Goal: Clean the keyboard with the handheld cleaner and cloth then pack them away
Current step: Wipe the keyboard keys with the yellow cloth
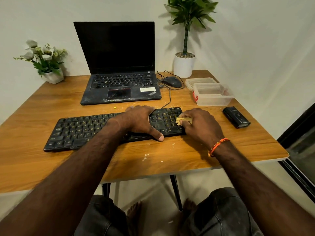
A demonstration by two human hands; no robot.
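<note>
Wiping the number pad of the dusty black keyboard [85, 130], the right hand [199, 126] pinched a bunched yellow cloth [183, 120]; the left hand [138, 121] lay spread, steadying it. Next probably remaining keys; the black handheld cleaner [236, 117] lay apart, right.

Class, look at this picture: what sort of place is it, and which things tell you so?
Probably a home desk or small workspace: an open laptop, a separate keyboard and a wired mouse sit on a wooden table against a plain wall, with potted plants behind.
</note>
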